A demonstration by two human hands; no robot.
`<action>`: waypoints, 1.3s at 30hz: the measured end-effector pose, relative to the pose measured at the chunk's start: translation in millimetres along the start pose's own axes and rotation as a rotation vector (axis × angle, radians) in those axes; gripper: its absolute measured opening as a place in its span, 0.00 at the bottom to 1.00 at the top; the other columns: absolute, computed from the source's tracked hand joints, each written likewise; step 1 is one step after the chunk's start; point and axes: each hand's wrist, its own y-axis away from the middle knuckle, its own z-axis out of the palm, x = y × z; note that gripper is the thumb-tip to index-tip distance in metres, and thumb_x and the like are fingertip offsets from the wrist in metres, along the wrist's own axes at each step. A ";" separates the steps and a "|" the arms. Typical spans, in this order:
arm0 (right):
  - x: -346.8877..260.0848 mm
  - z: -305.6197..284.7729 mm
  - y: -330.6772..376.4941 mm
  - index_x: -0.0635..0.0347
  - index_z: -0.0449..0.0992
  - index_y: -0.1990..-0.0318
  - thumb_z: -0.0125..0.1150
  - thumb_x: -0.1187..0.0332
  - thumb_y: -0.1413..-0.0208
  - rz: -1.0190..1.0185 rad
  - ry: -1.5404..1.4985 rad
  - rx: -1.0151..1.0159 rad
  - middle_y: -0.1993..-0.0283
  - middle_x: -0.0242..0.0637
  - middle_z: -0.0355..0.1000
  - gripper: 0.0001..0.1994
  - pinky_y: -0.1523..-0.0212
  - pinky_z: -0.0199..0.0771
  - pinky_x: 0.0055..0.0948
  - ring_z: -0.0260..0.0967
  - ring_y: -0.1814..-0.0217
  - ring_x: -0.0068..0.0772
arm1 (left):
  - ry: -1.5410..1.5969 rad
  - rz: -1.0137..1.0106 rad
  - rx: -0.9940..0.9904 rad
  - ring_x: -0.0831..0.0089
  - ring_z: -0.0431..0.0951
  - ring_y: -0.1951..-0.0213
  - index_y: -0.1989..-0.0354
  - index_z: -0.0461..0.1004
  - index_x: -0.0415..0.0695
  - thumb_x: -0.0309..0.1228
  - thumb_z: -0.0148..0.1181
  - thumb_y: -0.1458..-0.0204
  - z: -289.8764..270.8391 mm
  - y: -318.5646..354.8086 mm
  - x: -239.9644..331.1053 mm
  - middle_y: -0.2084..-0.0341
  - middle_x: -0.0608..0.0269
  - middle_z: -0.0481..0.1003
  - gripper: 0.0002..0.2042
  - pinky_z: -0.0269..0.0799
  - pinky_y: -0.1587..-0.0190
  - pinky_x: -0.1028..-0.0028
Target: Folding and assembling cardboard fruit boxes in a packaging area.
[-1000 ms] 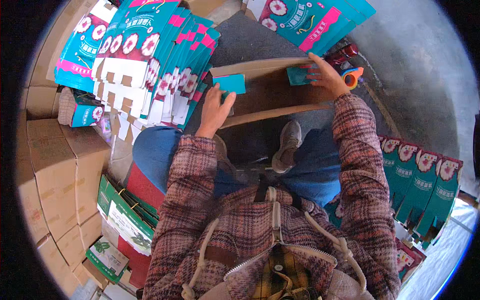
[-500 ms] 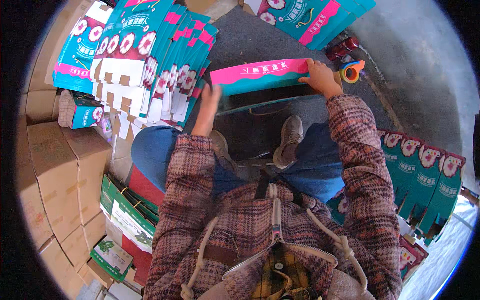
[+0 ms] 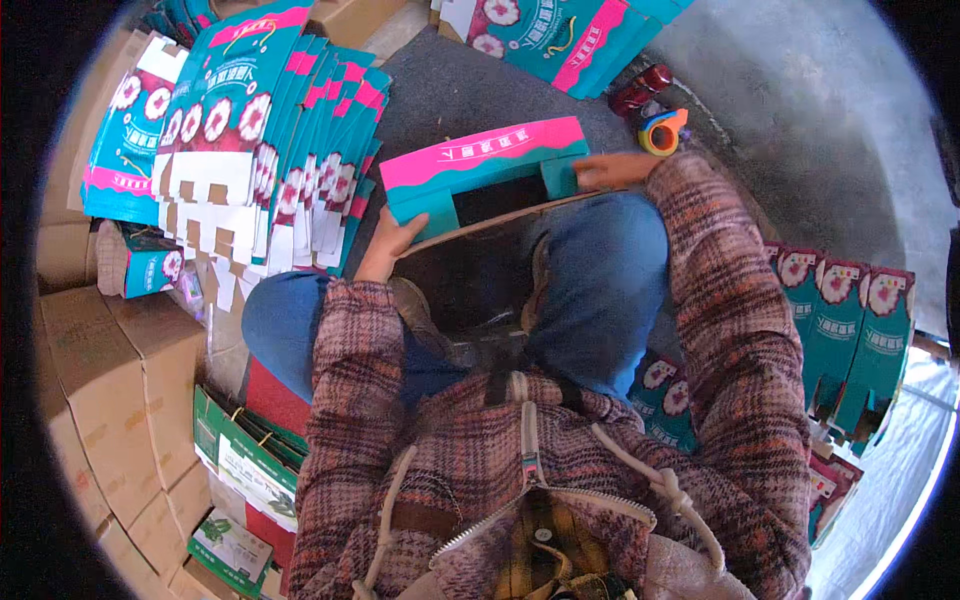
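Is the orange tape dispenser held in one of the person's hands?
No: the orange tape dispenser lies on the grey floor, while the left hand and the right hand both hold the pink-and-teal box.

Bare grey floor (image 3: 800,130) opens ahead and to the right, the widest room for a hand. To the left, a fanned stack of flat cartons (image 3: 270,150) crowds in just beside the half-folded box (image 3: 480,170), leaving a narrow strip of floor between. A tape dispenser (image 3: 662,130) (with a dark red object beside it) sits near the right hand (image 3: 610,170). Brown cardboard boxes (image 3: 110,380) wall the left side, and more flat cartons (image 3: 850,330) line the right.
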 end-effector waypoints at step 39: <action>115.8 171.6 103.5 0.64 0.65 0.44 0.65 0.57 0.48 -0.003 -0.583 1.746 0.48 0.39 0.68 0.28 0.43 0.62 0.30 0.64 0.46 0.29 | 0.604 -0.215 -0.380 0.69 0.72 0.53 0.44 0.65 0.37 0.33 0.51 0.41 162.0 -36.9 22.0 0.52 0.55 0.72 0.19 0.67 0.50 0.72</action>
